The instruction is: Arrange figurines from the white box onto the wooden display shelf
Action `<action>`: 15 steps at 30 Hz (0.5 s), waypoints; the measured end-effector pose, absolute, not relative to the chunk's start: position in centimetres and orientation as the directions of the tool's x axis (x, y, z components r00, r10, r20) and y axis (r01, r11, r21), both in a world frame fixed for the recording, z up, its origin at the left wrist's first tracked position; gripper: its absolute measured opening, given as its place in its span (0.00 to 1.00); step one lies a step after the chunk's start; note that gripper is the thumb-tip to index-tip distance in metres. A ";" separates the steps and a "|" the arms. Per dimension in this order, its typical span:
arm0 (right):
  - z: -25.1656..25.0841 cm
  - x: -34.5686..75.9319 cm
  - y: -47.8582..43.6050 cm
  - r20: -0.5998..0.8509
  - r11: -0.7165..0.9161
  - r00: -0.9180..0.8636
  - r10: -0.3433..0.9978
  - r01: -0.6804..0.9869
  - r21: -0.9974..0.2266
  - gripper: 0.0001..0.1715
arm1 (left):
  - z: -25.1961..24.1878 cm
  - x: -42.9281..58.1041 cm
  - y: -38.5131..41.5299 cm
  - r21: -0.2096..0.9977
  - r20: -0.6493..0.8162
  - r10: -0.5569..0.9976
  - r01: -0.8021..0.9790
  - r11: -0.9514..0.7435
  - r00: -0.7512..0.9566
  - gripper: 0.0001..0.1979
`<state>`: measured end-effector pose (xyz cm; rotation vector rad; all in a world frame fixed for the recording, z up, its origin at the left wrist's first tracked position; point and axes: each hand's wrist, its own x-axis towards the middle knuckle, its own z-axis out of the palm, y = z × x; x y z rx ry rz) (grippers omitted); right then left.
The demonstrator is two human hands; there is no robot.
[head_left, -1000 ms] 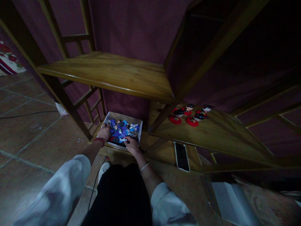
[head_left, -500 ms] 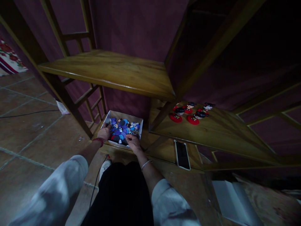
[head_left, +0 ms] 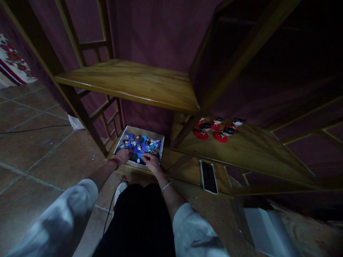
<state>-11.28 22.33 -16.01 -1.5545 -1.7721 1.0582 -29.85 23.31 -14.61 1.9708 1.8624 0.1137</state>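
A shallow white box sits on the bottom wooden shelf, filled with a jumble of small figurines and round discs in blue, purple and black. My left hand, with a red bead bracelet, reaches over the box's near left corner. Its fingers are curled down among the pieces, and what they grip is too small to make out. At the near right side, my right hand has thumb and fingers drawn together over the discs. Whatever it pinches cannot be made out either.
Several red-based figurines with black hair stand on the shelf to the right. Below them lies a phone with a pale case. An upper shelf overhangs the box. A black cable runs across the floor beside my shoe.
My left hand has shifted right and slightly nearer, from the box's left edge to the pieces at its near left. The right hand stays almost in place. The view has shifted slightly.
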 end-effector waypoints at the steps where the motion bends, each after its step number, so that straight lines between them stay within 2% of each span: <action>1: -15.9 -11.3 22.3 -0.087 0.031 -0.181 0.980 0.563 -0.826 0.12 | -14.8 -29.9 23.4 0.352 -0.235 0.964 0.935 -0.033 0.123 0.12; 8: -15.3 -11.3 22.2 -0.094 0.030 -0.165 0.982 0.627 -0.779 0.12 | -15.9 -29.9 23.8 0.361 -0.267 0.960 0.932 0.020 0.082 0.10; 15: -15.2 -11.2 22.1 -0.083 0.024 -0.143 0.986 0.621 -0.783 0.12 | -15.3 -29.8 23.6 0.379 -0.256 0.966 0.923 0.065 0.037 0.10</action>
